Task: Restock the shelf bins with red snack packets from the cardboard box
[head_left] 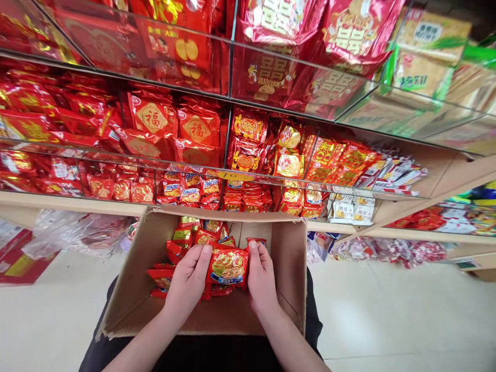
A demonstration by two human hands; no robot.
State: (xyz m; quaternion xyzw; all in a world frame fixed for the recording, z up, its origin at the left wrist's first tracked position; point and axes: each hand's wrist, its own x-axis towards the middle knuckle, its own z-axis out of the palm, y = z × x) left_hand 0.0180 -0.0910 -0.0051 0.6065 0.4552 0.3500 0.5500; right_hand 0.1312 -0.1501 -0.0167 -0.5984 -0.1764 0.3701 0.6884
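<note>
An open cardboard box [289,258] rests on my lap and holds several small red snack packets [182,238]. Both hands are inside it. My left hand [189,279] and my right hand [260,279] press from either side on a stack of red and yellow snack packets [228,266], fingers closed around its ends. More packets lie under and behind the stack, partly hidden by my hands.
Directly ahead stands a glass-divided display shelf [228,111] filled with red and gold snack packets in compartments. White packets [352,209] sit at its lower right. Clear plastic bags [77,232] lie on the pale floor at left, and a red carton [15,258] at far left.
</note>
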